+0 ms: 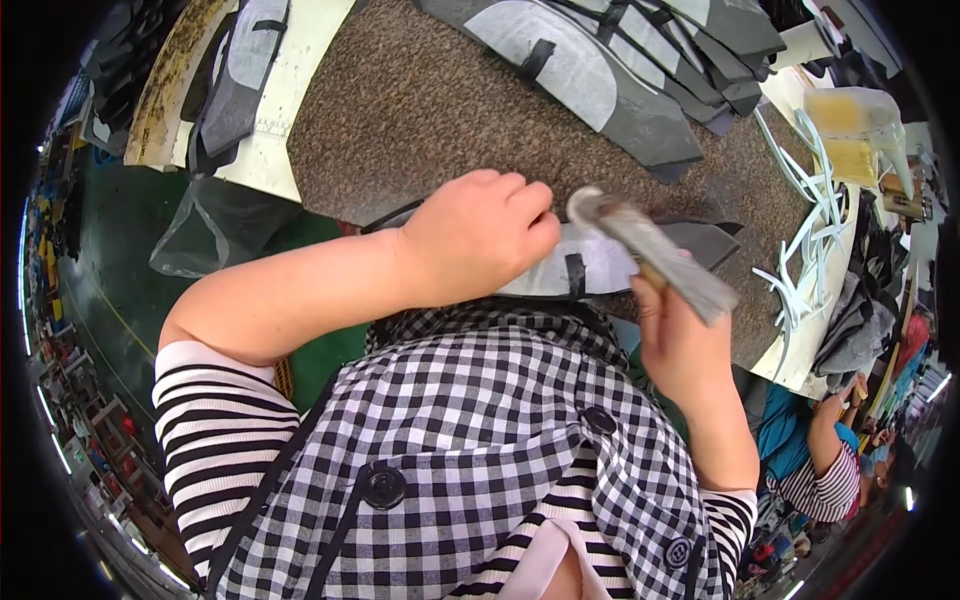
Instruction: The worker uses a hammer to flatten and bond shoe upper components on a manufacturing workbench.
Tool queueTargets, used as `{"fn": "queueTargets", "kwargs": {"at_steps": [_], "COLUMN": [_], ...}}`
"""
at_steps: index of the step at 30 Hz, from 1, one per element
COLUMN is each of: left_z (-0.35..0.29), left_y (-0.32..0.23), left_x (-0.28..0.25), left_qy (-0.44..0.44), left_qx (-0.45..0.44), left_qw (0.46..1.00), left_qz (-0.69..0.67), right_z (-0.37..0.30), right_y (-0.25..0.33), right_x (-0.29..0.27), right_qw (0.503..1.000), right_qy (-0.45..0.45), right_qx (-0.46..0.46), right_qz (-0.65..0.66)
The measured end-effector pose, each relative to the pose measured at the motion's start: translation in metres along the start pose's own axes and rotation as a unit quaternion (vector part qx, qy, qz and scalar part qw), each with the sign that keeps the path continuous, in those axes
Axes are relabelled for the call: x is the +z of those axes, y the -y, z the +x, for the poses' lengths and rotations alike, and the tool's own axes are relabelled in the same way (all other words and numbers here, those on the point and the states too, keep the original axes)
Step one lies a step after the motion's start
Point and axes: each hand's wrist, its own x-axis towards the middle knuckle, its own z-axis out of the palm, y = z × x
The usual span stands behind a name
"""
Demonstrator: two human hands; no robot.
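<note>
A grey shoe-upper-like piece [540,278] with a pale lining and a short black strip [575,272] lies at the table's near edge, against my apron. Over its left part my left hand [475,240] is closed, knuckles up; its fingertips and whatever they pinch are hidden. In my right hand [690,350] is a metal hammer [655,245], smeared by motion. Its rounded end is raised above the piece, close to my left fingers, and a bit of wooden handle shows at my thumb.
The table has a rough brown mat [410,110]. Similar grey pieces [640,110] are piled at the far right, with another stack [240,90] at far left. Pale blue strips [820,210] and a clear bag with yellow contents [850,130] are right. Another person's arm [825,435] shows beyond.
</note>
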Motion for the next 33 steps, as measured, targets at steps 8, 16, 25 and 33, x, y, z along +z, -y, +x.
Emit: {"fn": "queueTargets", "kwargs": {"at_steps": [8,16,25,33], "left_z": [-0.007,-0.013,-0.020,-0.037], "left_y": [0.010,0.014,0.030,0.046], "left_x": [-0.007,0.001,-0.013,-0.018], "left_qy": [-0.014,-0.048,0.018,0.046], "left_qx": [-0.204,-0.051,0.091,0.072], "left_qw": [0.954,0.994,0.996,0.992], "left_qz": [-0.218,-0.088,-0.007,-0.089], "right_z": [0.003,0.005,0.011,0.019], "right_y": [0.012,0.019,0.021,0.018], "right_x": [0.000,-0.006,-0.003,0.000], "right_qw": [1.000,1.000,1.000,0.997], "right_qy": [0.012,0.011,0.024,0.063], "right_qx": [0.012,0.004,-0.012,-0.051], "right_qz": [0.001,-0.027,-0.011,-0.015]}}
